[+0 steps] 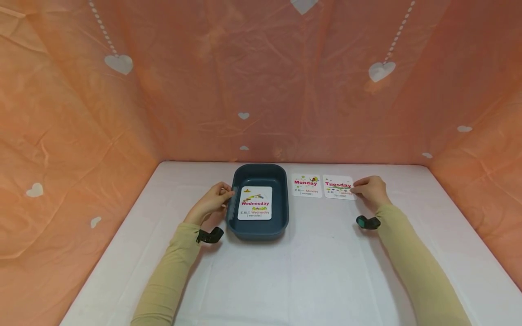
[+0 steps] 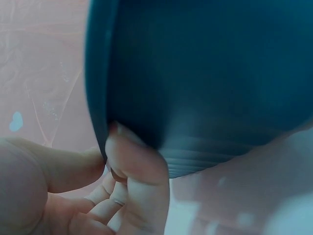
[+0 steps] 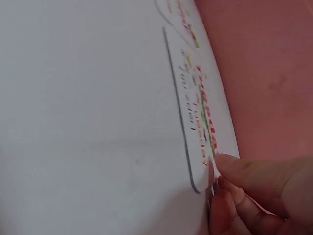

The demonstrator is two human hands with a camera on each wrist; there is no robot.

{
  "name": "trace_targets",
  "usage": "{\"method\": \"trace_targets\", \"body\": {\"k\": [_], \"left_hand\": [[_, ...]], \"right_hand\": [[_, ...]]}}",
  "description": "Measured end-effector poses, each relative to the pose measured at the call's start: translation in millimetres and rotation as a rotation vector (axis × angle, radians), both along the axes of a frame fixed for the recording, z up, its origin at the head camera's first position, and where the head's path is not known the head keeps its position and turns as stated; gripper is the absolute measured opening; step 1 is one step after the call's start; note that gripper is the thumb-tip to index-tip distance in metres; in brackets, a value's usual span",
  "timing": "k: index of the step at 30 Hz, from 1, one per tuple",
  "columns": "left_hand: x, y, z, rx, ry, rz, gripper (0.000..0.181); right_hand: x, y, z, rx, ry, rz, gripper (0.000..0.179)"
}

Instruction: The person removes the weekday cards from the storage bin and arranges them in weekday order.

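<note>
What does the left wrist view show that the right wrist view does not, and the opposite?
Left wrist only: the left hand pinching the rim of the dark blue rounded tray.
Right wrist only: the right hand touching the white square "Tuesday" card, and part of another white card.
Both: the white table surface and the pinkish hanging sheet.

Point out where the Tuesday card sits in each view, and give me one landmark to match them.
Head: the Tuesday card is right of centre, between the Monday card and the right hand, which pinches its edge.
Left wrist: not in it; the tray fills much of that picture.
Right wrist: just right of centre, foreshortened, above the hand.
Shared landmark: the pinkish cloth wall, in all three.
</note>
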State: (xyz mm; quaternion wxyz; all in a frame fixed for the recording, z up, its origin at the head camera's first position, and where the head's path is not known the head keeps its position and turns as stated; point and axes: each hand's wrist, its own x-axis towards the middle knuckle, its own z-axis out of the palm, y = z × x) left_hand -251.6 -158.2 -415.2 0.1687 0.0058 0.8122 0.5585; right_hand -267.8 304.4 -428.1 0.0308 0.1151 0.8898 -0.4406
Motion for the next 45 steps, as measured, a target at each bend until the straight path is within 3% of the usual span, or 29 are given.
{"method": "trace_targets", "body": {"k": [7, 14, 27, 37, 45], "left_hand": [[-0.7, 0.2, -2.8, 0.000, 0.005, -0.004, 0.018], [-0.6, 0.2, -0.8, 0.008, 0.004, -0.009, 0.018], [-0.3, 0.8, 1.1, -0.001, -0.003, -0.001, 0.018], [-0.4, 0.6, 0.0, 0.005, -0.001, -0.002, 0.020], [-0.7, -0.2, -0.6, 0.000, -0.003, 0.003, 0.018]], "right_hand": [[2.3, -1, 13.1, -0.171, -0.069, -0.008, 0.039], [1.7, -27, 38.5, -0.195, -0.004, 0.112, 0.038], [10.4, -91, 72.8, -0.393, 0.066, 0.299, 0.041], [15.5, -133, 77.2, -0.507, 0.064, 0.369, 0.038], [18.1, -163, 70.2, -0.576, -0.033, 0.427, 0.039]]}}
